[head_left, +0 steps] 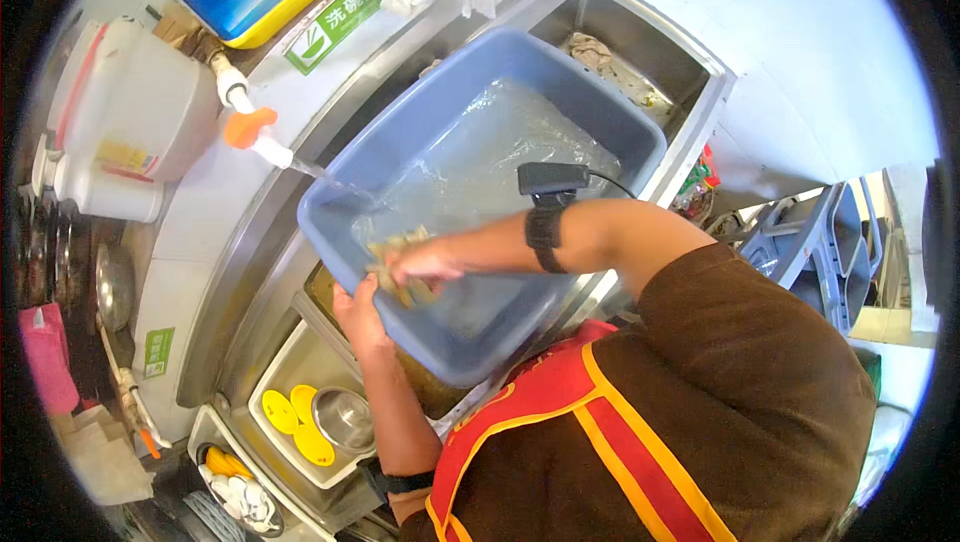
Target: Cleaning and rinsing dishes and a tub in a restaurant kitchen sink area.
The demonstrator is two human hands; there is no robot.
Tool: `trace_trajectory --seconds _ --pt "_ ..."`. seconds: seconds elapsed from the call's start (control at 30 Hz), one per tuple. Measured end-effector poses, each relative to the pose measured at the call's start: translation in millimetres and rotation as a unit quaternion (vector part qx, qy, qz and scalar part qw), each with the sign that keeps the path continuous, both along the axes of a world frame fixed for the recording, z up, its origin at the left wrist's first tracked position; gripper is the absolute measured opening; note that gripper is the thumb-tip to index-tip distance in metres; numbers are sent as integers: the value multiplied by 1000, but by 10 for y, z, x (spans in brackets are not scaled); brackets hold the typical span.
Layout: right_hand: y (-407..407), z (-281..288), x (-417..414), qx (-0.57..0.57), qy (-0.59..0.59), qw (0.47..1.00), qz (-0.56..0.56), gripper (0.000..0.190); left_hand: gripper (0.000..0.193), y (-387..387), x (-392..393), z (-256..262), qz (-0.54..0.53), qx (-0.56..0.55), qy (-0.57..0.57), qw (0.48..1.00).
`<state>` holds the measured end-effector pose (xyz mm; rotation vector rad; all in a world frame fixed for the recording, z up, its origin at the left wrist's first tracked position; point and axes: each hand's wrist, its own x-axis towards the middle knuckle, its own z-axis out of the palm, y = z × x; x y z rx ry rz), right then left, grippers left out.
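Note:
A large blue plastic tub (480, 354) rests tilted across a stainless steel sink and holds cloudy water. My left hand (364, 313) grips the tub's rim at its near left side, thumb over the edge. Inside the tub, my right hand (427, 264) holds a pale yellowish cloth (405, 249) against the wall near my left thumb; the hand is blurred. A white plastic tap (259, 137) with an orange handle runs water into the tub's left corner. A black device is strapped to my right forearm.
A sink basin (675, 76) with a crumpled cloth lies beyond the tub. At lower left, a pale bin (330, 478) holds yellow dishes (311, 444) and a metal bowl (343, 418). A white container (135, 114) stands left; a blue rack (817, 257) is at right.

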<state>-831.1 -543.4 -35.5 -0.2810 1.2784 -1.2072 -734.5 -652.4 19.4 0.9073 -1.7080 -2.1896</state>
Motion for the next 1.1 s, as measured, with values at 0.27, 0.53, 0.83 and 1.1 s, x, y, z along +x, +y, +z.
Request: trace_trajectory --seconds 0.27,0.53,0.83,1.1 --pt "691 522 345 -145 385 834 367 26 30 -86 -104 113 -2 -32 -3 999" --pt "2422 -87 -953 128 468 767 420 32 31 13 -126 232 -15 -84 -35 996" --pt "2108 783 -2003 169 773 611 10 28 34 7 -191 310 -29 -77 -49 995" --pt "2324 613 -2687 252 801 532 107 22 27 71 -187 325 9 -84 -29 996"
